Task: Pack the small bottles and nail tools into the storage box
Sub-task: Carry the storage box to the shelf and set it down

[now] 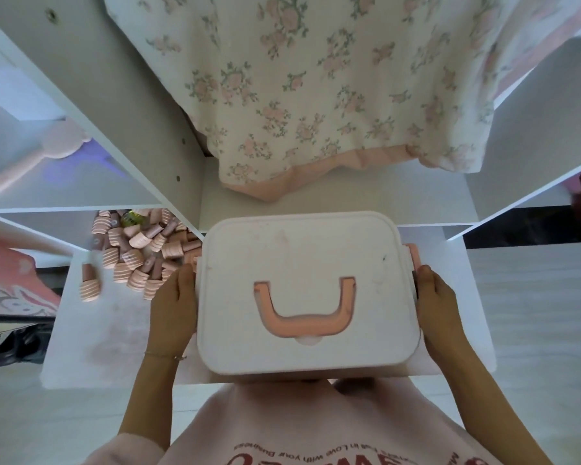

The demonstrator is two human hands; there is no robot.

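We see a white storage box (307, 293) sitting on a white table (91, 347), close to its near edge and right in front of the person. Its lid is on, and a pink U-shaped handle (304, 312) lies flat in a recess on top. A pink latch (413, 256) shows at the box's right side.

The left hand (173, 307) lies against the left wall of the box, its fingers bent round the upper corner there; the right hand (438, 307) grasps the right wall the same way, with the fingertips up beside the latch. So both hands are grasping the box, one on each side.

To the left of the box, a heap of small pink bottles (141, 250) lies on the table (ribbed bodies, darker caps, most of them tipped over); the nearest ones lie just beside the left hand's fingers. One bottle (89, 283) lies apart from the heap, further left.

Behind the box hangs a floral cloth (316, 95) with a pink hem. A pink hairbrush (34, 162) rests on a shelf at the upper left
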